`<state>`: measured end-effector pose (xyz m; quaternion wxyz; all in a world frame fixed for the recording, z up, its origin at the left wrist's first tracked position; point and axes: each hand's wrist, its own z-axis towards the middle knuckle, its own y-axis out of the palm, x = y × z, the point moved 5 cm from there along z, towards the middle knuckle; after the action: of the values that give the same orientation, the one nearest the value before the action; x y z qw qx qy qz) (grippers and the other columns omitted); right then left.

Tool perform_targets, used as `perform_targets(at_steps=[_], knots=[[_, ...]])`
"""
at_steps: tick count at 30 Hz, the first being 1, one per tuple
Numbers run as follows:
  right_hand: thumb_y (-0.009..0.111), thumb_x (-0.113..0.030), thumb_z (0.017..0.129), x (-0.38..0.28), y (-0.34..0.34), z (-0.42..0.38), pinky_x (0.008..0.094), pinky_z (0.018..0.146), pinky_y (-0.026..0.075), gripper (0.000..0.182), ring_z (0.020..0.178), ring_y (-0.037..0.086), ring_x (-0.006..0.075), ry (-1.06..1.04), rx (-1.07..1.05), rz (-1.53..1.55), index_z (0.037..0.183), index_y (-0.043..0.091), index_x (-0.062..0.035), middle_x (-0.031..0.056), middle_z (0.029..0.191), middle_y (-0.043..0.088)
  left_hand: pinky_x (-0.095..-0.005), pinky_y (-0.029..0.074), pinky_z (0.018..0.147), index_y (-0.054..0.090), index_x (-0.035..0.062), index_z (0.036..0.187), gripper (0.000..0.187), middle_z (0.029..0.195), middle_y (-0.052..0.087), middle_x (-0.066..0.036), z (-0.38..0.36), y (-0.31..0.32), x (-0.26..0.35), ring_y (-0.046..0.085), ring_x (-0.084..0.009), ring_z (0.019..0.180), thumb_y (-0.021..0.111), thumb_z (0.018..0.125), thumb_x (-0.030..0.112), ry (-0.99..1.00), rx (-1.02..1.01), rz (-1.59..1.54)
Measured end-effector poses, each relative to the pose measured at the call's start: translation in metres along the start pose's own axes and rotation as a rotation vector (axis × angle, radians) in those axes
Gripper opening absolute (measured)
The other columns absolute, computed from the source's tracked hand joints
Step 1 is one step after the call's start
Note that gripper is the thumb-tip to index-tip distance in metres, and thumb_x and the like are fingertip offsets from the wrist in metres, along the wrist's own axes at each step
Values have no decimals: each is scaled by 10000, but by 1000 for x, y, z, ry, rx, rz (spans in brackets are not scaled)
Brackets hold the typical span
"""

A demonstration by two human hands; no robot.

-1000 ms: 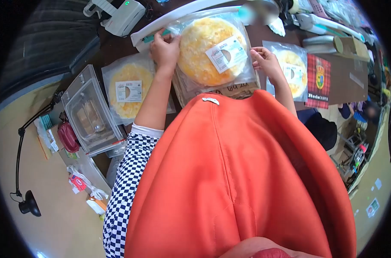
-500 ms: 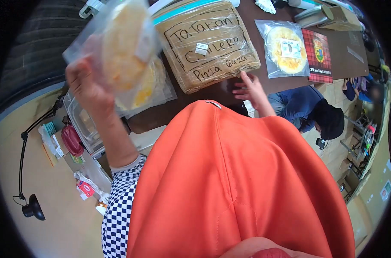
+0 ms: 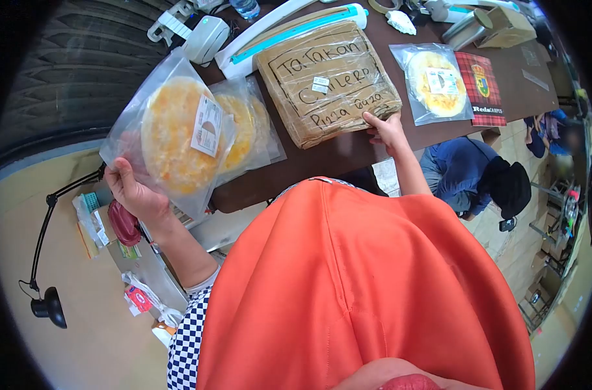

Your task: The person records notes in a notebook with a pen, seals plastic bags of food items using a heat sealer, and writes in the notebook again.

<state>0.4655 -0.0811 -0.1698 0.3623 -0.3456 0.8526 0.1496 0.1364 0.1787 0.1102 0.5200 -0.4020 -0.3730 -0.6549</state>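
My left hand (image 3: 136, 190) pinches the lower left corner of a clear plastic bag holding a round cheese-topped pizza (image 3: 172, 140) with a white label. This bag overlaps other bagged pizzas (image 3: 239, 123) at the table's left end. My right hand (image 3: 390, 134) grips the front right corner of a taped cardboard box (image 3: 332, 75), thumb on top and fingers at the edge below. Handwriting reading "Tatakan Chilero Pizza" and small white stickers mark the box. To its right lie another bagged pizza (image 3: 439, 84) and a red plaid folder (image 3: 480, 91).
Behind the box on the brown table (image 3: 374, 42) is a white and teal bag sealer (image 3: 296, 40). A white device (image 3: 206, 40) stands at the back left. A person in dark clothes (image 3: 468, 166) bends down beyond the right side. A black lamp (image 3: 49, 307) is at left.
My left hand has lowered the bagged pizza toward the other bags, and its label now faces up. My right hand has closed on the box corner, fingers less spread than before.
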Motion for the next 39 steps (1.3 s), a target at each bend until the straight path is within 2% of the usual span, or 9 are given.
perform_targets(at_steps=[1,3,4,8,13,16,28,34,39], knots=[[752,-341,687,8,-1,7,459,768,485,897,953,551,272,-4,6,3,1323,189,-52,172,1156,496,-354,440,906,507,44,857,138,1023,608,-118,-2,-4,1,570,-196,966,568,874,167,12,14,34],[758,-362,668,-13,-15,4,503,942,358,1009,1176,406,352,-392,520,-480,1381,105,-75,237,1324,324,-354,434,914,505,45,853,134,1040,607,-131,-7,-1,7,568,-198,974,562,877,164,18,-36,2],[770,-391,633,-21,-23,4,483,1039,220,1098,1297,219,389,-500,456,-563,1406,52,-88,289,1398,132,-355,429,921,503,46,850,130,1057,605,-144,-9,2,9,567,-201,981,556,880,162,19,-79,-21],[693,-472,680,-112,15,12,462,1033,257,906,1282,263,391,-1091,339,-1057,1390,220,-166,210,1393,271,-359,421,931,502,49,845,127,1104,589,-174,-20,-5,12,565,-207,993,542,888,162,17,-80,18],[586,-564,733,-168,88,80,458,1054,223,781,1300,268,319,-1333,132,-1306,1369,288,-223,108,1415,292,-389,413,944,532,49,902,127,1105,588,-150,-32,-12,11,560,-241,1025,551,882,174,9,-92,16],[475,-704,717,-174,98,109,445,1065,182,813,1298,281,289,-1115,135,-1511,1361,317,-234,85,1402,319,-389,414,937,488,43,798,154,1068,601,-158,-44,-27,9,563,-239,1025,542,887,156,-62,-34,-7],[426,-700,754,-139,46,47,443,926,344,734,1134,462,259,-567,343,-1482,1178,504,-106,111,1187,517,-379,403,946,482,51,765,156,965,619,-121,-59,-42,3,562,-250,1038,556,877,131,-55,-26,49],[407,-677,783,-80,-18,24,428,826,445,734,974,575,338,-444,402,-1285,1099,526,-25,176,1050,589,-367,415,928,494,52,786,141,1041,616,-165,-54,-43,1,573,-218,1002,554,880,139,-54,-35,6],[614,-479,766,-71,-14,-32,414,785,478,654,940,589,356,-181,342,-1324,1162,417,4,202,1078,568,-358,421,920,492,54,789,144,1055,611,-182,-51,-42,-8,571,-209,1002,556,879,145,-63,-11,-41]])
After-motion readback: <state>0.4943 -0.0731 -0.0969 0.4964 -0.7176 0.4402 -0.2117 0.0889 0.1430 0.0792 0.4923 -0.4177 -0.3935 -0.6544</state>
